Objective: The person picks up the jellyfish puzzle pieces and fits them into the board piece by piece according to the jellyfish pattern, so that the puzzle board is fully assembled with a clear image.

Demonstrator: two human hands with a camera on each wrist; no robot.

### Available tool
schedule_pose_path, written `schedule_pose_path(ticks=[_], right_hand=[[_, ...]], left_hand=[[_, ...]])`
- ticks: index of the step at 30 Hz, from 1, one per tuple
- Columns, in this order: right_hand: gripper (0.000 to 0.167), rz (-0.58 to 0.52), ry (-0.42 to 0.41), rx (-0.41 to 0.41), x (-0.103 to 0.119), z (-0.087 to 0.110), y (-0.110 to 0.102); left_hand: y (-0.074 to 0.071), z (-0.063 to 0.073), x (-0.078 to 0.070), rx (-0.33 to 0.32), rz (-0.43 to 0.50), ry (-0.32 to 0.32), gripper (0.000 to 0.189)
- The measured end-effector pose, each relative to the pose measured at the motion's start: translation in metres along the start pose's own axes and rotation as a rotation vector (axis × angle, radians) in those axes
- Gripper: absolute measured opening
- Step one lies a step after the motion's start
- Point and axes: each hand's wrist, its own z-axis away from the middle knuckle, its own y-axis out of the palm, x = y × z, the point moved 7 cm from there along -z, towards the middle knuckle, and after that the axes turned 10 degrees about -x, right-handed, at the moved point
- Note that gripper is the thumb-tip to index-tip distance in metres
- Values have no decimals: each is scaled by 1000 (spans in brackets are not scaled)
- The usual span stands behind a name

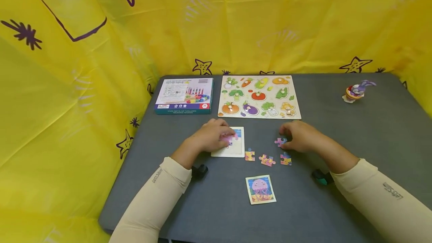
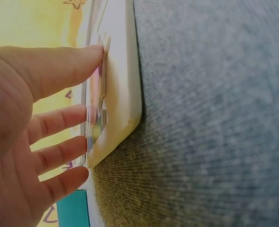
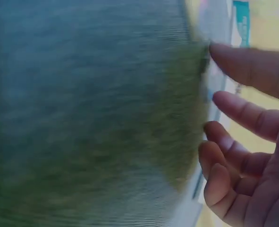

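- Your puzzle looks partly done, by my judgement: joined pink-and-blue jigsaw pieces (image 1: 235, 137) lie in the upper part of the pale, square-framed puzzle tray (image 1: 238, 150), whose lower part shows bare; your left hand hides how many are in
- Four pieces remain outside: a yellow one with a blue knob (image 1: 249, 155) just beside the tray, a pink-and-yellow one (image 1: 267, 161), a blue-and-yellow one (image 1: 285, 159) and a purple-pink one (image 1: 279, 142), all on the dark grey bench (image 1: 216, 194)
- Your left hand (image 1: 215, 136) rests on the tray's pieces, fingers extended and not clasping anything
- Your right hand (image 1: 299, 137) is at the purple-pink piece, thumb and fingers bent around it; whether they grasp it, I cannot tell
- The small rectangular card with a pink jellyfish (image 1: 261, 189) nearest you probably serves as the reference
- Your stretchy cream sleeves (image 1: 156, 194) seem to read "Let'sSlim"
- The white-and-teal cardboard box (image 1: 183, 96) reads "FIVE SETS OF COLUMN"; its smaller print is too blurred
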Motion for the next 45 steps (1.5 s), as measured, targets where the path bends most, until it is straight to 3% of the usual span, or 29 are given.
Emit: schedule_pose_path(ticks=[7, 11, 17, 24, 29, 34, 41, 45], right_hand=[[20, -25, 2, -29, 1, -2, 4], [9, -150, 0, -61, 14, -12, 5], [8, -414, 69, 21, 46, -35, 20], [5, -514, 126, 104, 75, -60, 44], [4, -493, 144, 111, 86, -68, 52], [6, -388, 122, 114, 92, -71, 52], [13, -198, 84, 78, 85, -76, 47], [15, -182, 65, 76, 84, -79, 49]], left_hand=[[0, 0, 5, 6, 26, -23, 39], [1, 0, 5, 7, 35, -23, 39], [1, -1, 5, 3, 58, -39, 41], [3, -4, 6, -12, 57, -43, 42], [4, -5, 7, -33, 54, -77, 36], [6, -9, 8, -47, 46, -140, 30], [7, -12, 8, -60, 32, -165, 26], [6, -12, 8, -63, 29, -176, 25]])
